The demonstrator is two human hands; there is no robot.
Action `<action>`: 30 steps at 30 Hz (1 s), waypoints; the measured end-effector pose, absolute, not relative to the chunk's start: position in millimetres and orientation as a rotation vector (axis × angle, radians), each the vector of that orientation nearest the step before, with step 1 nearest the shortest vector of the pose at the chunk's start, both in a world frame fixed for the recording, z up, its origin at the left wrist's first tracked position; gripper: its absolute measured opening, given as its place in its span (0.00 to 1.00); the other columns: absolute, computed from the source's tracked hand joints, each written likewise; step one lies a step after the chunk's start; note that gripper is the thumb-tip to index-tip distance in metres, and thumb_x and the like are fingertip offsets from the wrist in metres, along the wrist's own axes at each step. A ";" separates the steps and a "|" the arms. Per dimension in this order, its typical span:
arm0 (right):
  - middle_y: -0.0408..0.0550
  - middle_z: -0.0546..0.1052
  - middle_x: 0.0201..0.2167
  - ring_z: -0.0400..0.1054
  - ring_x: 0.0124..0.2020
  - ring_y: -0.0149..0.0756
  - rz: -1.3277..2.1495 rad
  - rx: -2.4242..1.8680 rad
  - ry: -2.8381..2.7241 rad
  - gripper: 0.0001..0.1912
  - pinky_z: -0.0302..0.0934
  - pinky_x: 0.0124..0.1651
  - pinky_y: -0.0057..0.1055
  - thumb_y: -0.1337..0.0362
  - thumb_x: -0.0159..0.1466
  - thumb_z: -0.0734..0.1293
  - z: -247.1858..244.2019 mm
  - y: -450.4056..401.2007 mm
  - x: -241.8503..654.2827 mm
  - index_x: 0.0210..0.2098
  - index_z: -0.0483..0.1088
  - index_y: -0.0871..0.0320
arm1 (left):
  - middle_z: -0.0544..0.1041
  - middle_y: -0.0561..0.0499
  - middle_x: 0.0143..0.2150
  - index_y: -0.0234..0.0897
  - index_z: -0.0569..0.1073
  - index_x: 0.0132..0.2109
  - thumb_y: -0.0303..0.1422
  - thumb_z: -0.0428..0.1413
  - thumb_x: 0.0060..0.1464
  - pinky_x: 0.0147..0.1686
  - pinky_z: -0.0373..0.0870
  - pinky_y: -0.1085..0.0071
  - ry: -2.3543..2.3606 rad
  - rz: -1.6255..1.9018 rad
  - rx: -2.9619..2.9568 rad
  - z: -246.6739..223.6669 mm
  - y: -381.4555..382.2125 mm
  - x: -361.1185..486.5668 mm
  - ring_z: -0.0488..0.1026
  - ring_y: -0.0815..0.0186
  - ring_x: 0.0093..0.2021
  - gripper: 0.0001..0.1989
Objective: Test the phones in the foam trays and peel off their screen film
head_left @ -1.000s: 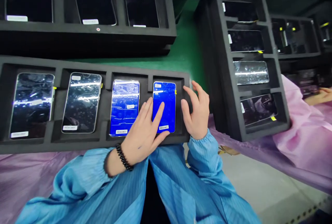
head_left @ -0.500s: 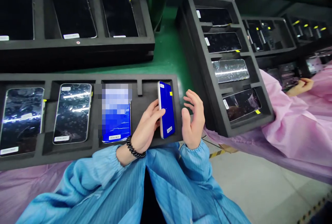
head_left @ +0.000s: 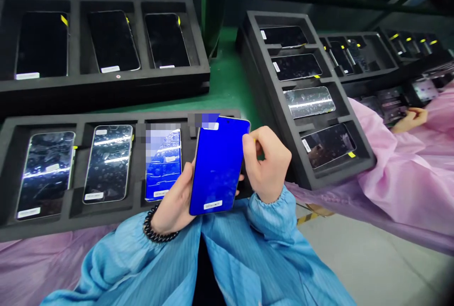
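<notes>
My left hand (head_left: 177,202) grips a smartphone (head_left: 216,169) with a bright blue screen and white labels, tilted up above the near foam tray (head_left: 78,211). Its thumb lies along the left edge, and fingertips show past the right edge. My right hand (head_left: 267,164) is closed in a pinch at the phone's upper right edge, where a bit of yellow tab shows between the fingers. Left of the held phone, another blue-lit phone (head_left: 163,164) lies in its compartment, partly pixelated. Two dark-screened phones, one (head_left: 108,164) beside it and one (head_left: 46,176) farther left, lie in the same tray.
Behind stands another foam tray (head_left: 106,79) with dark phones. To the right, a stacked foam tray (head_left: 312,154) holds several phones with yellow tabs. A co-worker in a pink sleeve (head_left: 397,164) has a hand (head_left: 409,119) near more trays. Green table surface (head_left: 227,79) shows between the trays.
My left hand has raised the phone and turned its screen toward me. My right hand, apart with fingers spread before, now pinches at the phone's upper right edge. The view has shifted slightly.
</notes>
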State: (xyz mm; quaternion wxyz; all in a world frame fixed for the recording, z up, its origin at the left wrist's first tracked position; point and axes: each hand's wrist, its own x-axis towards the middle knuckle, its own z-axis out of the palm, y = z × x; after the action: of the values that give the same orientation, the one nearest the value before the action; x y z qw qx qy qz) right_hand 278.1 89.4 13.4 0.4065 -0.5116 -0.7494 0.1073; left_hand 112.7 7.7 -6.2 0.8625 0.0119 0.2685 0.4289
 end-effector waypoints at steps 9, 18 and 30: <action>0.39 0.65 0.20 0.57 0.21 0.28 0.108 -0.432 -2.044 0.17 0.55 0.26 0.30 0.63 0.72 0.60 14.9 57.9 267.9 0.26 0.69 0.54 | 0.77 0.47 0.61 0.37 0.76 0.59 0.54 0.50 0.63 0.75 0.52 0.55 0.616 0.979 0.000 -15.1 -14.9 105.7 0.60 0.53 0.72 0.30; 0.39 0.62 0.19 0.55 0.19 0.28 0.163 -0.389 -2.057 0.20 0.53 0.25 0.31 0.57 0.70 0.63 7.9 41.9 270.5 0.22 0.68 0.54 | 0.78 0.42 0.59 0.36 0.78 0.56 0.60 0.52 0.58 0.62 0.72 0.54 0.551 0.986 0.071 7.4 -10.5 107.6 0.74 0.47 0.61 0.35; 0.45 0.78 0.38 0.72 0.38 0.34 0.306 -1.071 -1.944 0.07 0.66 0.43 0.34 0.65 0.71 0.62 11.7 66.5 281.1 0.42 0.73 0.55 | 0.77 0.48 0.61 0.43 0.68 0.65 0.52 0.46 0.66 0.70 0.61 0.52 0.889 1.073 0.109 -7.5 13.1 117.7 0.68 0.54 0.67 0.28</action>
State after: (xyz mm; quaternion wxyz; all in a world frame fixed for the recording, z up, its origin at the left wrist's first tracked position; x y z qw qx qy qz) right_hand 281.1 66.5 11.7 0.4356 -0.4304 -0.7809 0.1229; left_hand 117.7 13.1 -7.5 0.7657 0.0504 0.4090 0.4938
